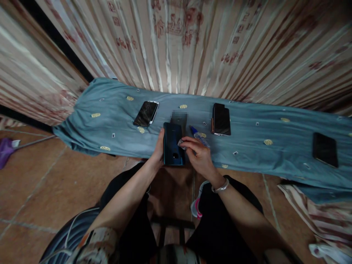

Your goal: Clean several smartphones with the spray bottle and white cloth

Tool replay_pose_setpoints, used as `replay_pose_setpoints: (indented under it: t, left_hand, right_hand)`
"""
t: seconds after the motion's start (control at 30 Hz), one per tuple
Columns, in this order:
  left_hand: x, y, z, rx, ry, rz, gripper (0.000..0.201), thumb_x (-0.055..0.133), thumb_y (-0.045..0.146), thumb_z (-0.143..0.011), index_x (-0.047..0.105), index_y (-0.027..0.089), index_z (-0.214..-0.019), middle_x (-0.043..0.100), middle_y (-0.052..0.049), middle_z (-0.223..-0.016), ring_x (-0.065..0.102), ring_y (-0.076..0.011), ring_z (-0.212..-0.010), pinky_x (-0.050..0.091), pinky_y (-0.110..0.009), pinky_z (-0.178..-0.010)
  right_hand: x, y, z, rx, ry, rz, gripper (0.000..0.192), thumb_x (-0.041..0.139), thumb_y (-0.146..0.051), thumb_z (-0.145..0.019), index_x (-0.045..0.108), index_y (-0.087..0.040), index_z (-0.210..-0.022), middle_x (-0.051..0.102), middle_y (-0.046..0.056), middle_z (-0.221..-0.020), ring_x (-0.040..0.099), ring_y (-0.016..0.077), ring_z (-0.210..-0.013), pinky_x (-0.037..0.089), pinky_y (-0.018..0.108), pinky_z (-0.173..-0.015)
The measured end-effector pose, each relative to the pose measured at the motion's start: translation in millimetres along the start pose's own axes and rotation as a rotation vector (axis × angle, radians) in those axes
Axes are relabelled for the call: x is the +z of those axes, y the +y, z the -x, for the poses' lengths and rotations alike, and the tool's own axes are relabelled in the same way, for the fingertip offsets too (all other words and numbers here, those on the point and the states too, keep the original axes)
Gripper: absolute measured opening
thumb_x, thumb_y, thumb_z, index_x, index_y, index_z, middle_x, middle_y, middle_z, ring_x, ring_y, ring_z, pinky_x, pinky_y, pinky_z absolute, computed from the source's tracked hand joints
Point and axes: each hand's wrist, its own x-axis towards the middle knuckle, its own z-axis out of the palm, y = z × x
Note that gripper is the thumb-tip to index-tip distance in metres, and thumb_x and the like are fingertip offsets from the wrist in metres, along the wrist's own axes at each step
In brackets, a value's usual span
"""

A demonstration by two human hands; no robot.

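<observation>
Left hand (158, 149) has the blue phone (172, 137) by its left side, back face up, at the bench's (244, 145) front edge, lower end out past it. Fingers underneath hidden, so can't tell how well it's supported. Right hand (200, 156) pinches a small pale wad (180, 144) at the phone's right side; can't tell how hard it presses.

Main risk, my read: drop onto the tile floor (38, 189). Cause would be a sideways push from the right hand against a one-sided hold on a slick-looking back.

Second: clear bottle with blue cap (199, 135) lies loose right by the right hand. A knuckle could knock it; if the cap's not tight, it could leak on the cloth.

Stacked phones (222, 121) toward the back edge could slide if the cloth gets tugged. Dark thing beyond the held phone is partly pixelated, can't identify.
</observation>
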Motion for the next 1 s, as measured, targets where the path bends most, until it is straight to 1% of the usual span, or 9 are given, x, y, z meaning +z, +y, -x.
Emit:
replay_pose_setpoints:
  t: [0.1, 0.23, 0.43, 0.53, 0.7, 0.9, 1.0]
  left_hand:
    - [-0.8, -1.8, -0.8, 0.015, 0.017, 0.002, 0.053, 0.033, 0.048, -0.103, 0.070, 0.011, -0.111, 0.077, -0.007, -0.085, 0.074, -0.0198, -0.080, 0.060, -0.029, -0.076]
    - [-1.1, -5.1, 0.7, 0.008, 0.004, -0.010, 0.050, 0.039, 0.049, -0.101, 0.071, 0.012, -0.112, 0.078, -0.007, -0.089, 0.073, -0.0200, -0.078, 0.060, -0.030, -0.075]
    - [1.3, -7.9, 6.0, 0.018, -0.034, -0.031, 0.051, 0.036, 0.046, -0.103, 0.073, 0.011, -0.111, 0.078, -0.006, -0.086, 0.073, -0.0187, -0.081, 0.059, -0.028, -0.081]
    - [1.0, -9.0, 7.4, 0.013, -0.048, -0.034, 0.050, 0.037, 0.046, -0.102, 0.072, 0.012, -0.112, 0.077, -0.006, -0.086, 0.073, -0.0183, -0.082, 0.059, -0.028, -0.080]
    - [1.4, -10.2, 9.2, -0.038, -0.075, -0.020, 0.048, 0.044, 0.048, -0.100, 0.072, 0.012, -0.114, 0.077, -0.006, -0.088, 0.073, -0.0189, -0.081, 0.060, -0.030, -0.079]
    - [1.9, -9.4, 5.2, -0.049, -0.022, 0.011, 0.048, 0.040, 0.045, -0.101, 0.070, 0.010, -0.117, 0.077, -0.006, -0.090, 0.073, -0.0171, -0.081, 0.059, -0.026, -0.078]
    - [-0.4, -8.7, 5.0, -0.043, -0.024, -0.002, 0.050, 0.037, 0.045, -0.103, 0.068, 0.010, -0.121, 0.077, -0.006, -0.088, 0.073, -0.0175, -0.085, 0.059, -0.027, -0.081]
  right_hand:
    - [0.0, 3.7, -2.6, 0.023, 0.012, -0.016, 0.033, 0.048, -0.009, -0.090, 0.075, -0.027, -0.096, 0.075, 0.003, -0.112, 0.070, 0.0176, -0.107, 0.056, 0.039, -0.098]
    - [-1.2, 8.6, -4.4, 0.057, 0.011, -0.001, 0.034, 0.048, -0.009, -0.089, 0.075, -0.028, -0.098, 0.074, 0.002, -0.114, 0.069, 0.0180, -0.109, 0.055, 0.040, -0.100]
    - [-2.1, 9.9, -6.4, 0.034, 0.010, 0.059, 0.035, 0.047, -0.009, -0.089, 0.075, -0.027, -0.101, 0.074, 0.003, -0.116, 0.068, 0.0187, -0.111, 0.054, 0.041, -0.101]
    - [-0.1, 4.7, -5.8, 0.001, -0.007, 0.061, 0.036, 0.046, -0.010, -0.091, 0.074, -0.027, -0.105, 0.074, 0.004, -0.117, 0.068, 0.0192, -0.110, 0.054, 0.041, -0.102]
    - [4.2, -9.8, -3.7, -0.046, -0.080, 0.069, 0.039, 0.042, -0.012, -0.095, 0.072, -0.027, -0.116, 0.072, 0.005, -0.120, 0.067, 0.0210, -0.112, 0.052, 0.044, -0.103]
    - [5.0, -26.6, -2.3, -0.110, -0.148, 0.097, 0.038, 0.043, -0.010, -0.096, 0.071, -0.027, -0.115, 0.071, 0.005, -0.120, 0.066, 0.0195, -0.109, 0.054, 0.041, -0.100]
    - [6.2, -32.2, 0.4, -0.140, -0.158, 0.104, 0.036, 0.042, -0.010, -0.096, 0.071, -0.025, -0.112, 0.071, 0.007, -0.120, 0.066, 0.0201, -0.110, 0.054, 0.042, -0.100]
